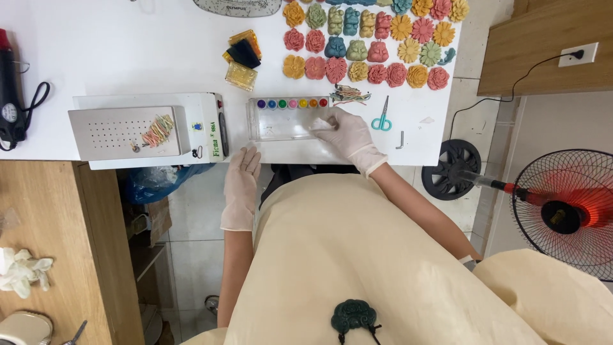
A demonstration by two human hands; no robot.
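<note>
White-gloved, the left hand (242, 185) lies flat with fingers spread at the near edge of the desk (128, 38), holding nothing. Just beyond it, the right hand (348, 135), also gloved, presses a small white piece (321, 126) with its fingertips into a clear plastic tray (281, 121) lined with coloured caps. Teal scissors (382, 119) lie beside it; farther off stand rows of coloured moulded flowers (377, 45).
</note>
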